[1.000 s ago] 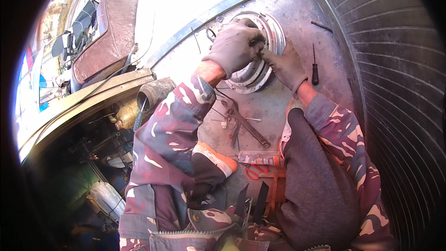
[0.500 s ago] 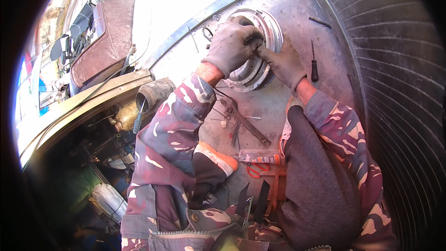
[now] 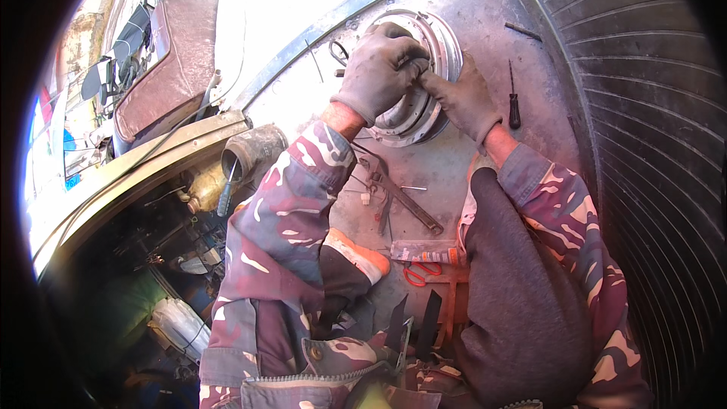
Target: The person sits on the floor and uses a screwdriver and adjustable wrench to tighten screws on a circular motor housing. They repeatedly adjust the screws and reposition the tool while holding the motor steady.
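Note:
A silver metal wheel rim lies on the grey floor in front of me. My left hand, in a grey glove, is over the rim's centre with curled fingers pinched on something I cannot make out. My right hand, gloved too, is at the rim's right side, thumb reaching inward to touch the left fingers, other fingers at the outer edge, partly hidden. A black-handled screwdriver lies to the right. Below the rim are a long wrench-like tool and small loose pieces; red-handled scissors lie by my shoe.
A dark ribbed metal wall curves along the right. At left are a metal ledge, a brown padded piece, an open cylinder with a rod in it, and dark clutter below. A short dark rod lies near the wall.
Both hands stay together on the rim with very little movement; they and the rim appear slightly higher in the picture than a second ago.

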A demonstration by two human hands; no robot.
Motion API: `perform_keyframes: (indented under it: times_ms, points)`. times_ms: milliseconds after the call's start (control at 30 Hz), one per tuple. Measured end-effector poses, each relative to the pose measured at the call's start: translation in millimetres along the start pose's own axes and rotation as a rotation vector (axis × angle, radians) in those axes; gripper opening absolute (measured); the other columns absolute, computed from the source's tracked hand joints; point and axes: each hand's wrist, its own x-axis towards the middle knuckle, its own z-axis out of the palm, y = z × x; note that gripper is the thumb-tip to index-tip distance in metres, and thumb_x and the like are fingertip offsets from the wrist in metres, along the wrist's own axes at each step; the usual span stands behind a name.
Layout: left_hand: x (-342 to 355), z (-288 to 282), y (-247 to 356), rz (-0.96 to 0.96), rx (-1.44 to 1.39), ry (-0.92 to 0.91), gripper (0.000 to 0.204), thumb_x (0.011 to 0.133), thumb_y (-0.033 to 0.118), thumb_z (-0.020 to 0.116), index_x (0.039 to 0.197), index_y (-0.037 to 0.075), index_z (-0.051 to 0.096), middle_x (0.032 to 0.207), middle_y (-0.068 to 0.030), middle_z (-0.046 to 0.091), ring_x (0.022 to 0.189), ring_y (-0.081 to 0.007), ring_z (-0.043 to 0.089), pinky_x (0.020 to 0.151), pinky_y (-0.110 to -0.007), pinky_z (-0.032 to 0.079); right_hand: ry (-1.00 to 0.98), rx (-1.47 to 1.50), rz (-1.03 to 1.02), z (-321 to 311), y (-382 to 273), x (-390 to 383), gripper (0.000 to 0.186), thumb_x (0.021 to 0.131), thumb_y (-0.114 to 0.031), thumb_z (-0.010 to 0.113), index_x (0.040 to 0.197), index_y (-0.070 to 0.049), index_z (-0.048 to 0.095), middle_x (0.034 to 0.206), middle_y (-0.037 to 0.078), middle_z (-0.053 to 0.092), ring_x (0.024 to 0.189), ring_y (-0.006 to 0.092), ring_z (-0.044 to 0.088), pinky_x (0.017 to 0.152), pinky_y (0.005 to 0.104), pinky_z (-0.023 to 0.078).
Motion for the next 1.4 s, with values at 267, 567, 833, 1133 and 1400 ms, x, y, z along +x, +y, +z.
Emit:
perform_keyframes:
  times_ms: [267, 567, 833, 1133, 1400]
  points:
    - [-10, 6, -4, 0.043, -0.042, 0.062, 0.016, 0.093, 0.02, 0.077, 0.104, 0.012, 0.085, 0.116, -0.0107, 0.075, 0.113, -0.0362, 0.067, 0.098, -0.047, 0.055, 0.006, 0.057, -0.036, 1, -1, -4, 0.083, 0.085, -0.043, 0.085, 0.142, 0.007, 0.053, 0.125, 0.026, 0.075, 0.115, 0.0356, 0.075, 0.1, 0.0428, 0.059]
    - [-45, 12, 8, -0.004, -0.128, 0.042, 0.045, 0.104, 0.029, 0.068, 0.141, 0.004, 0.071, 0.148, -0.0223, 0.062, 0.138, -0.0415, 0.058, 0.117, -0.049, 0.047, 0.008, 0.0, -0.005, 0, -7, -4, 0.082, 0.086, -0.047, 0.085, 0.14, 0.007, 0.054, 0.125, 0.027, 0.074, 0.116, 0.0386, 0.075, 0.101, 0.0443, 0.059]
    - [-52, 16, 3, 0.036, -0.064, -0.002, 0.054, 0.102, 0.031, 0.069, 0.15, 0.006, 0.064, 0.157, -0.0234, 0.054, 0.148, -0.0451, 0.049, 0.122, -0.052, 0.042, -0.004, -0.086, -0.011, -3, -9, -3, 0.079, 0.087, -0.044, 0.084, 0.138, 0.008, 0.055, 0.124, 0.029, 0.074, 0.116, 0.0393, 0.075, 0.101, 0.0445, 0.059]
    - [-53, 13, 4, 0.02, -0.095, -0.072, 0.06, 0.101, 0.029, 0.071, 0.156, 0.008, 0.059, 0.163, -0.0208, 0.048, 0.152, -0.0426, 0.045, 0.125, -0.052, 0.039, 0.005, 0.031, -0.002, 0, -7, -7, 0.08, 0.088, -0.042, 0.084, 0.141, 0.009, 0.053, 0.126, 0.024, 0.075, 0.115, 0.0325, 0.075, 0.1, 0.0407, 0.059]
    - [-50, 11, -1, -0.028, -0.192, -0.101, 0.064, 0.094, 0.019, 0.074, 0.156, 0.01, 0.06, 0.163, -0.0196, 0.048, 0.153, -0.0418, 0.042, 0.125, -0.051, 0.039, -0.012, 0.052, 0.021, 3, -1, -7, 0.078, 0.089, -0.04, 0.085, 0.14, 0.009, 0.053, 0.125, 0.024, 0.075, 0.114, 0.0324, 0.075, 0.097, 0.0402, 0.06]
